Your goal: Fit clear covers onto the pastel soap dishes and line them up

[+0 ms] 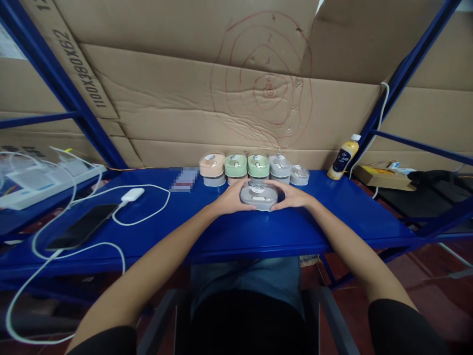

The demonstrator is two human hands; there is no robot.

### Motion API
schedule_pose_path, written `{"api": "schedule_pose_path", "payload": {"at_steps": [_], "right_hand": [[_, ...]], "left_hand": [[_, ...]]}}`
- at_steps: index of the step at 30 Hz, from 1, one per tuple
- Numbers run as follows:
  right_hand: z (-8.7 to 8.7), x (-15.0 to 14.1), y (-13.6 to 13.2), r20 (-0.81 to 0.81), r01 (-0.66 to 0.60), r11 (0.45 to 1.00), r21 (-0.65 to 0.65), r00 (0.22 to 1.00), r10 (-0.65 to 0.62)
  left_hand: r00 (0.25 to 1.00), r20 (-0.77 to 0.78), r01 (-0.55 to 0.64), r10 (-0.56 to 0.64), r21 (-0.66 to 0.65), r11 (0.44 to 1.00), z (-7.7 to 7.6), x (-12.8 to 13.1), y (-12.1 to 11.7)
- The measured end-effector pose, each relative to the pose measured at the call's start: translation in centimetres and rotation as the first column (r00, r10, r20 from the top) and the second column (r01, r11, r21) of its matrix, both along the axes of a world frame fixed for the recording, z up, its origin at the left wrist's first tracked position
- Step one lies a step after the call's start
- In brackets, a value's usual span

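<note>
A grey lidded container (258, 195) with a clear top and a round label sits in front of me, between both hands. My left hand (233, 198) wraps round its left side, and my right hand (291, 195) grips its right side. Just behind it stands a row of similar containers stacked in pairs: a peach one (212, 165), a green one (235, 165), a second green one (258, 165) and a grey one (280, 165). A single grey container (299, 174) ends the row at the right. My hands partly hide the lower containers.
The blue table (177, 207) bears a black phone (83, 228), a white charger (133, 195) and loose white cables at left. A juice bottle (343, 158) stands at the back right, near an opened cardboard box (384, 177). A cardboard wall (166, 98) rises behind.
</note>
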State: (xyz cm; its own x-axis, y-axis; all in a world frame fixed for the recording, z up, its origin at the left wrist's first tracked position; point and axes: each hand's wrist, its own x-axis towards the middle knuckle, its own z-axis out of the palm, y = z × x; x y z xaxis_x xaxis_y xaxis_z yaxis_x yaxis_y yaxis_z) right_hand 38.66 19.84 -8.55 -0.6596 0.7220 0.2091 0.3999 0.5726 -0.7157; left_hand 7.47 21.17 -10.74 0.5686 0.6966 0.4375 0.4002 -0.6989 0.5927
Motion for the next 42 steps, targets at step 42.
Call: {"api": "schedule_pose_path", "payload": {"at_steps": [42], "right_hand": [[2.6,4.7,0.5,-0.047,0.410,0.882,0.230,0.910,-0.411]], "left_hand": [[0.980,-0.199,0.023,-0.006,0.083,0.996,0.7,0.0,-0.7]]}}
